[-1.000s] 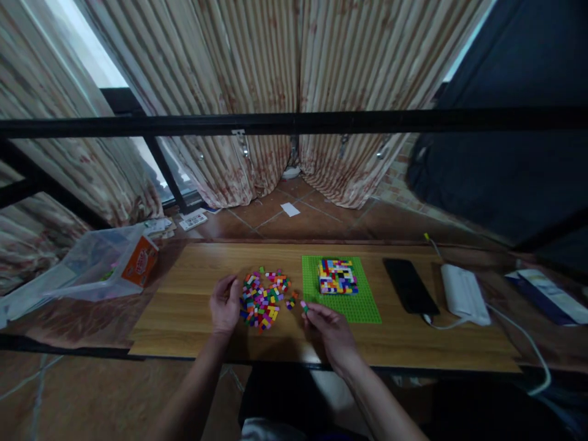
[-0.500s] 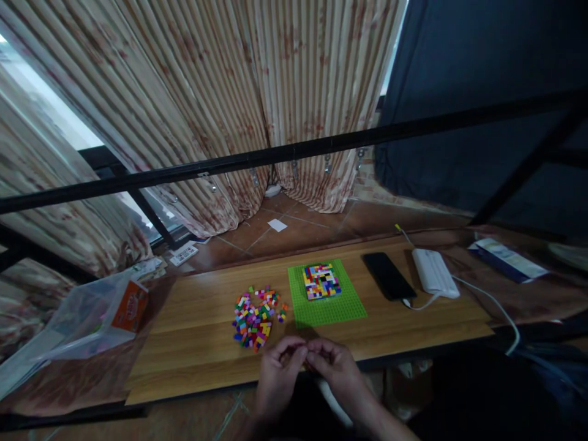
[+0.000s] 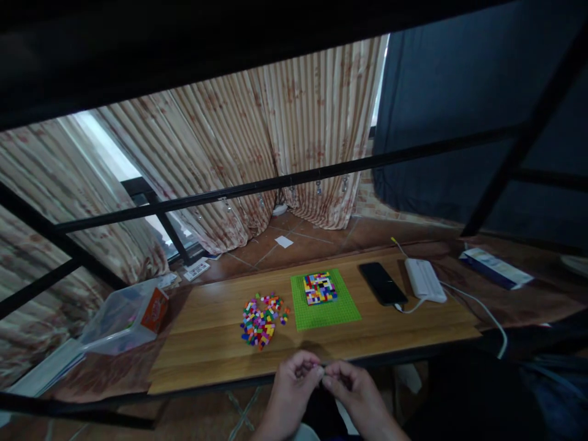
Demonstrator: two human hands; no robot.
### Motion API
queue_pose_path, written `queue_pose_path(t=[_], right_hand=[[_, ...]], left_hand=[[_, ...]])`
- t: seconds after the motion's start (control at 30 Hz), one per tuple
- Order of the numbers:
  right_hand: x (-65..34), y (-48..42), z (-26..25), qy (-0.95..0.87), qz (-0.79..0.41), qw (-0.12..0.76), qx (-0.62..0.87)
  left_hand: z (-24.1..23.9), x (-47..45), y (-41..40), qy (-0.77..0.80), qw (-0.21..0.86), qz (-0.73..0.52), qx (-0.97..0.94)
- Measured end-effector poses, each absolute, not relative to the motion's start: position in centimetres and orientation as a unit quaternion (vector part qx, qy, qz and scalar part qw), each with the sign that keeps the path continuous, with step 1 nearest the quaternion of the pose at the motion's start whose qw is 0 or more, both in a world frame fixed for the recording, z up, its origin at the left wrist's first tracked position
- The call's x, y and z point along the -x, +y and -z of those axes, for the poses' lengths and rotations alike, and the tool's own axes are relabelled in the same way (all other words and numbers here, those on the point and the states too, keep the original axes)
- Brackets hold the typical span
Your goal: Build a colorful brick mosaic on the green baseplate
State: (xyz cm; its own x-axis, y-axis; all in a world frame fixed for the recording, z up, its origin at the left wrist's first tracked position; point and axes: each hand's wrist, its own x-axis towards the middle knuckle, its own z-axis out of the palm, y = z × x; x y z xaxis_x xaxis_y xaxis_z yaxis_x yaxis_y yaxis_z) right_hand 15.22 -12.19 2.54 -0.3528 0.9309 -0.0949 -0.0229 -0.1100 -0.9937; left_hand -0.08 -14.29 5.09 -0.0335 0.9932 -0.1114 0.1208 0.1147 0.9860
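My left hand and my right hand are together at the table's near edge, fingertips pinched around a tiny pink piece, too small to name surely. A pile of small coloured bricks lies on the wooden table beyond my hands. To the right of the pile is a green baseplate with a multicoloured block of bricks built on its far half.
A black phone and a white power bank with a cable lie right of the baseplate. A clear plastic bag with an orange box sits at the left. Black metal bars cross the view; curtains hang behind.
My hands left the brick pile and came together at the near edge. The view has tilted up and back, so the table looks farther away.
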Motion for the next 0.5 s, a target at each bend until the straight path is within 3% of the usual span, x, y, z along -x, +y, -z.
queue_pose_path(t=[0.5], right_hand=[[-19.3,-10.9,-6.0,-0.571,-0.58,0.418,0.405]], left_hand=[[-7.7,-3.7,-13.0,0.51,0.506,-0.492,-0.492]])
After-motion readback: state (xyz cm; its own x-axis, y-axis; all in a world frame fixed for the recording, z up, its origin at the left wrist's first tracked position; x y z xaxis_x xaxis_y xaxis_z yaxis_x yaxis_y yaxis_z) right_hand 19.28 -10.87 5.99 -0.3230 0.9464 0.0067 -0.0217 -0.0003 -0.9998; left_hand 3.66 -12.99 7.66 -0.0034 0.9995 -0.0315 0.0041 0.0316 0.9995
